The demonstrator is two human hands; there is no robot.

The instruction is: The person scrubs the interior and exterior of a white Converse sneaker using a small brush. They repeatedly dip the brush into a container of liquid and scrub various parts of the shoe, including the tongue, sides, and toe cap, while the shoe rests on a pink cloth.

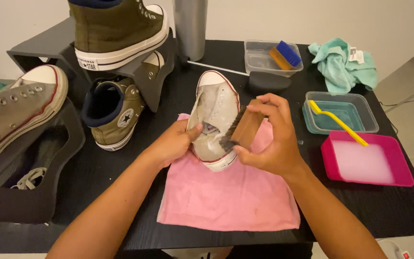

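Observation:
A grey canvas sneaker (215,103) with a white rubber toe lies on a pink cloth (231,196) in the middle of the black table (120,158), toe pointing away from me. My left hand (174,142) grips the sneaker's left side near the opening. My right hand (270,135) holds a wooden brush (243,127) with dark bristles pressed against the sneaker's right side.
Two olive high-top shoes (116,29) (112,112) sit on and under a dark rack at back left. Another grey sneaker (13,112) rests on a stand at left. Right side: a pink tray of soapy water (366,160), a teal tub with a yellow brush (339,122), a clear tub holding a blue brush (283,55), a green rag (343,64).

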